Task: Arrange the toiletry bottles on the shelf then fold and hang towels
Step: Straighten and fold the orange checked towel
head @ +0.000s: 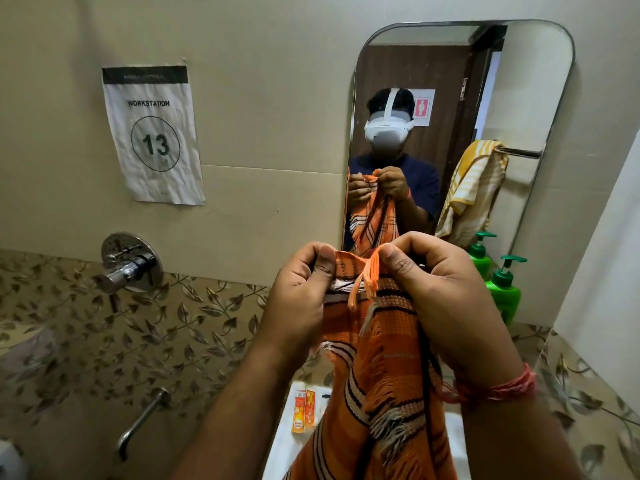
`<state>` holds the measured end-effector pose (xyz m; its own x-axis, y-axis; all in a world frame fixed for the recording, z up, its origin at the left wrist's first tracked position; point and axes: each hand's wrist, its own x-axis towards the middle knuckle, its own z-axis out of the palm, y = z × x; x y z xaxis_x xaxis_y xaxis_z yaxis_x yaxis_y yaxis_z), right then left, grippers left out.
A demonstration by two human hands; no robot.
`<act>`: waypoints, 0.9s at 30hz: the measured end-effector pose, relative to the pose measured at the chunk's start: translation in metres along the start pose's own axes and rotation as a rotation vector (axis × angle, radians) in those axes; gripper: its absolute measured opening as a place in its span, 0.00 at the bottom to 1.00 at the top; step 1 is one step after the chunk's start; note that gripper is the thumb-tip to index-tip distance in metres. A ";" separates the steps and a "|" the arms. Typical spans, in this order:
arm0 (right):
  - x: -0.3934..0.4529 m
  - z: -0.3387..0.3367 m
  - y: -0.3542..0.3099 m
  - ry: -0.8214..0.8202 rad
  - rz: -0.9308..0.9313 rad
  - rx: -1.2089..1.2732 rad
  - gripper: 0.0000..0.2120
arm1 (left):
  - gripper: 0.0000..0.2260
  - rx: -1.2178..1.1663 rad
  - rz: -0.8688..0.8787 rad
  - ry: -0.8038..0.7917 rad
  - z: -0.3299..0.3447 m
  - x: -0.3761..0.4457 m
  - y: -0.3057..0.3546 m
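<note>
Pinching orange towel (381,358) top edge, both hands (left hand (298,296), right hand (446,299))

Soft, even indoor light fills the room, moderately bright, with only faint shadows on the beige wall and no hard glare. Small bright highlights sit on the chrome tap (130,268), and the mirror (464,133) reflects cleanly. The wide-angle lens bends straight lines near the edges, and the forearms at the bottom look stretched and slightly soft.
</note>
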<state>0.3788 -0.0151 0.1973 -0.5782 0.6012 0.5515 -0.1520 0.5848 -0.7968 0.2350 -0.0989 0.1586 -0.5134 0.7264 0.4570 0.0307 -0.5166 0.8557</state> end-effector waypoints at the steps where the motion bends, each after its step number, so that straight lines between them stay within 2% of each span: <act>1: 0.000 0.001 0.000 -0.011 -0.005 -0.012 0.10 | 0.11 0.016 -0.003 0.023 0.002 0.001 0.001; 6: 0.005 0.002 -0.003 -0.028 -0.146 -0.147 0.10 | 0.07 0.114 0.060 0.066 0.003 0.007 0.008; 9: 0.003 0.006 -0.007 -0.071 -0.208 0.095 0.10 | 0.04 0.142 0.080 0.015 0.004 0.010 0.012; 11: 0.002 0.009 -0.009 -0.057 -0.169 0.212 0.09 | 0.04 0.169 0.087 -0.004 0.004 0.010 0.015; 15: 0.004 0.018 -0.005 -0.051 -0.101 -0.135 0.09 | 0.04 0.094 0.067 -0.031 0.000 0.009 0.019; 21: 0.007 0.030 -0.005 0.114 -0.111 -0.293 0.10 | 0.10 -0.015 0.001 -0.126 -0.005 0.006 0.014; 26: 0.009 0.036 -0.002 0.198 -0.142 -0.420 0.10 | 0.12 -0.168 -0.047 -0.109 -0.011 0.002 0.009; 27: 0.009 0.037 -0.001 0.210 -0.153 -0.434 0.10 | 0.15 -0.202 -0.050 -0.115 -0.011 0.000 0.009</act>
<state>0.3437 -0.0305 0.1943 -0.3949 0.5617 0.7270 0.1509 0.8202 -0.5518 0.2259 -0.1086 0.1641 -0.4081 0.7943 0.4500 -0.1705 -0.5506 0.8172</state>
